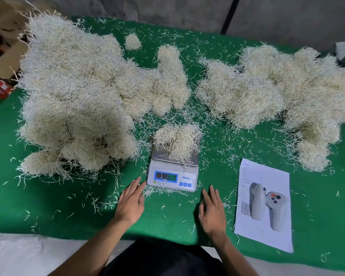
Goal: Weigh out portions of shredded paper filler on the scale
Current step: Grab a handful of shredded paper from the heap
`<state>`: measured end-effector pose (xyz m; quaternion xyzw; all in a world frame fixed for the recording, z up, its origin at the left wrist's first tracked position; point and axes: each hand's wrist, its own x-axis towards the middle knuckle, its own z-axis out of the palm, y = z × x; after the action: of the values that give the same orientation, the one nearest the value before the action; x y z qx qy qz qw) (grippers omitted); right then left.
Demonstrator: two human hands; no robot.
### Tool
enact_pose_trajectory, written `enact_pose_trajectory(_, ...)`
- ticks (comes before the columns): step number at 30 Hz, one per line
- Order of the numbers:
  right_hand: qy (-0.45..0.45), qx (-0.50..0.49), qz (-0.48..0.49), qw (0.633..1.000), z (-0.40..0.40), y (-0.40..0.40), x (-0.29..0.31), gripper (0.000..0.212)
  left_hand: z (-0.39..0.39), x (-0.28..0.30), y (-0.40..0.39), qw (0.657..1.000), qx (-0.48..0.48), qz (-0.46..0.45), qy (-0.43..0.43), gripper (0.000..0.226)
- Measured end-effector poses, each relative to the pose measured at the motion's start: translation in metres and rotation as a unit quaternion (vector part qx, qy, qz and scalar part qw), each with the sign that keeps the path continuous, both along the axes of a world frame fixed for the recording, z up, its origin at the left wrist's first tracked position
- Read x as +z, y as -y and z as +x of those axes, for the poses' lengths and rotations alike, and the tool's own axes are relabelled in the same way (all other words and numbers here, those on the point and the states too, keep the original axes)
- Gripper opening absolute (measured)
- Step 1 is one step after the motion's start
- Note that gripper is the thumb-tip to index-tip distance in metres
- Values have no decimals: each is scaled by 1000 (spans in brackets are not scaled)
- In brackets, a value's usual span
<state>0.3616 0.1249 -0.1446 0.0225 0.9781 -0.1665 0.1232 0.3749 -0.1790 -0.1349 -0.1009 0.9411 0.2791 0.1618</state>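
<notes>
Shredded paper portion sits on digital scale, display lit, digits blurred. Left hand and right hand flat on green table, released, grasping nothing. Far-left big heap likely unweighed; far-right clumps likely done portions.

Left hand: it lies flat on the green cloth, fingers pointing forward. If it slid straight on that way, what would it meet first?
Probably the front left corner of the scale; the left hand has its fingertips almost touching it already.

Head camera looks steeply down, close above table.
</notes>
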Motion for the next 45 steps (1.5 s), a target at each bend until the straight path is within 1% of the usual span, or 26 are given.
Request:
enact_pose_trajectory(5,19,-20,-30,999,-5,3,6,54,-8,7,-7,998,55,22,-3,52)
enact_pose_trajectory(8,37,-64,-63,995,-20,10,21,49,-27,25,-17,985,145,95,4,56)
enact_pose_trajectory(11,-50,-152,-206,965,-64,27,58,48,-65,55,-25,956,229,178,-52,56)
enact_pose_trajectory(15,-175,-90,-281,939,-136,68,101,57,-126,99,-51,915,250,281,-147,57)
enact_pose_trajectory(19,-87,-24,-322,942,-175,114,106,66,-169,117,-86,903,236,350,-75,43)
enact_pose_trajectory(21,-49,-57,-343,936,-185,128,100,71,-174,118,-94,851,280,444,-6,34)
enact_pose_trajectory(22,-40,-109,-372,921,-194,131,100,72,-175,119,-96,818,290,497,13,31)
enact_pose_trajectory(23,-20,-174,-414,893,-206,132,102,73,-179,118,-95,803,297,517,12,30)
enact_pose_trajectory(25,30,-252,-467,847,-235,132,112,84,-184,119,-92,812,303,499,-28,29)
enact_pose_trajectory(28,26,-281,-498,820,-264,144,128,91,-196,127,-95,796,369,476,-66,23)
enact_pose_trajectory(29,19,-285,-515,808,-263,150,136,92,-202,132,-96,790,363,492,-51,31)
enact_pose_trajectory(31,-5,-226,-516,826,-255,163,153,77,-220,151,-89,751,322,576,3,57)
enact_pose_trajectory(32,-31,-140,-485,863,-249,168,156,58,-228,160,-80,766,327,553,-9,60)
enact_pose_trajectory(33,-53,-50,-457,886,-243,173,160,39,-237,165,-69,780,352,517,-38,50)
enact_pose_trajectory(34,-75,23,-419,904,-238,178,163,34,-246,168,-58,790,367,488,-61,34)
enact_pose_trajectory(35,-95,78,-378,918,-235,184,167,39,-254,180,-50,759,397,512,-65,23)
enact_pose_trajectory(36,-103,103,-354,924,-237,189,175,47,-259,188,-47,706,431,560,-56,22)
enact_pose_trajectory(37,-97,97,-357,924,-245,193,186,56,-263,188,-49,686,434,582,-57,22)
enact_pose_trajectory(38,-91,81,-370,921,-253,197,199,61,-264,186,-51,756,402,511,-80,22)
enact_pose_trajectory(39,-87,67,-391,914,-264,197,211,58,-263,186,-54,779,346,519,-67,21)
enact_pose_trajectory(40,-77,61,-422,901,-277,192,221,50,-261,190,-54,824,280,490,-46,14)
enact_pose_trajectory(41,-55,52,-465,882,-290,183,228,42,-261,197,-48,830,250,499,4,4)
enact_pose_trajectory(42,-27,44,-499,865,-296,175,235,36,-271,195,-41,815,264,516,25,15)
enact_pose_trajectory(43,-7,47,-521,852,-297,171,235,35,-276,200,-28,822,266,503,8,29)
enact_pose_trajectory(44,-15,56,-511,857,-292,172,235,36,-282,206,-17,803,290,521,-21,41)
enact_pose_trajectory(45,-39,75,-510,856,-286,178,233,36,-283,211,-10,767,316,546,-114,47)
